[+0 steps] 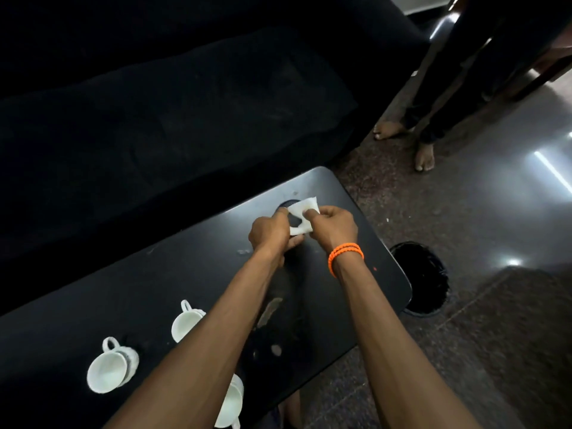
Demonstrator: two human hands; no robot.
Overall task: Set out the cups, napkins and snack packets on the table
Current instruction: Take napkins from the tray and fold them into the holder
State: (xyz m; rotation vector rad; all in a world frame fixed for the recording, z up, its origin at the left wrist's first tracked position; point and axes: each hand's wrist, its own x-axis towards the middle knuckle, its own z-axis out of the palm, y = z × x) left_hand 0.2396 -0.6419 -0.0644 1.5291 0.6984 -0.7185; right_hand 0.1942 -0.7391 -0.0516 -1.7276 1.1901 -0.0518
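Both my hands hold a white napkin [301,215] above the far end of the black table [356,274]. My left hand [272,232] pinches its left side and my right hand [332,224] pinches its right side. A dark round object [288,204] lies on the table just behind the napkin, mostly hidden. Three white cups stand at the near end: one at the left [110,365], one in the middle [185,320] partly behind my left forearm, and one at the front edge [230,404] between my arms. No snack packets are in view.
A dark sofa [170,103] runs along the far side of the table. A black round bin [424,277] stands on the floor to the table's right. Another person's bare feet [405,140] are on the floor at the upper right.
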